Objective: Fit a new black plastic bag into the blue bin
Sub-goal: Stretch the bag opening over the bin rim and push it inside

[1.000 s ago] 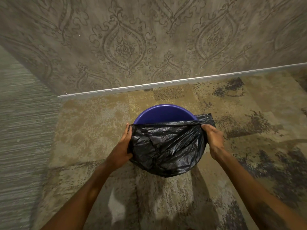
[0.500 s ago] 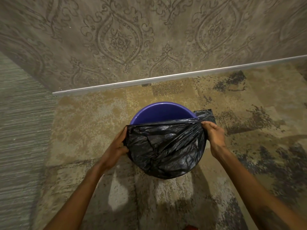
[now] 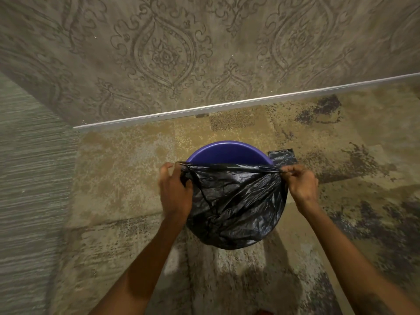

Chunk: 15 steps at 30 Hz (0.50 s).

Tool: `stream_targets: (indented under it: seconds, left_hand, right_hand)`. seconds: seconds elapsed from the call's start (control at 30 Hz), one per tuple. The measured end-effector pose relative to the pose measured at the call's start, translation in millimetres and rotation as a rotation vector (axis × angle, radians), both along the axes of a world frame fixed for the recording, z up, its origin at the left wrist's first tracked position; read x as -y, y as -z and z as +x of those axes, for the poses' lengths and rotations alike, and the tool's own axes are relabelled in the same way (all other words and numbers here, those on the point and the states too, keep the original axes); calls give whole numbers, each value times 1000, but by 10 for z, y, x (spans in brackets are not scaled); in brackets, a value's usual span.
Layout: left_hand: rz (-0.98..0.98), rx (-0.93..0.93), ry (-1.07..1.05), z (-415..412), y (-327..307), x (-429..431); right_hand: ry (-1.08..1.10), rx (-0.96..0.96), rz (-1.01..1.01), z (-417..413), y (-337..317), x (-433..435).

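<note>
Bag edge regripped, pulled taut across the bin mouth

Left hand (image 3: pixel 175 192) has shifted up to the bag's 9 o'clock corner, fingers closed on it; the black plastic bag (image 3: pixel 236 205) covers the near half of the blue bin (image 3: pixel 227 153) on the floor; right hand (image 3: pixel 301 183) now pinches the edge at 3 o'clock, so stretching over the far rim looks next.

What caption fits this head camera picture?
Both hands, left and right, stretch a black bag over the blue bin.
</note>
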State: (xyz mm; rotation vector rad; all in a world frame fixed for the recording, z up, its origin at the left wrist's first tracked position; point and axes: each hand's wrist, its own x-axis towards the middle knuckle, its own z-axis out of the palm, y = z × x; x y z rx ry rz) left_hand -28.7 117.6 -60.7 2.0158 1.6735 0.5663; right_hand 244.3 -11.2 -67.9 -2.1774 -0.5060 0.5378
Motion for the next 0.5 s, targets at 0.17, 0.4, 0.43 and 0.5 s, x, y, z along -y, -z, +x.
stream_targets:
  seconds: [0.17, 0.4, 0.43, 0.5]
  left_hand:
    - [-4, 202, 160, 149, -37, 358]
    - [-298, -327, 559, 280, 270, 519]
    - [-310, -352, 552, 320, 329, 502]
    - [-313, -352, 539, 415, 399, 483]
  right_hand:
    - [173, -406, 221, -30, -92, -38]
    - [223, -404, 238, -98, -46, -44]
    - [231, -365, 222, -109, -41, -58]
    - [234, -286, 215, -147, -42, -82]
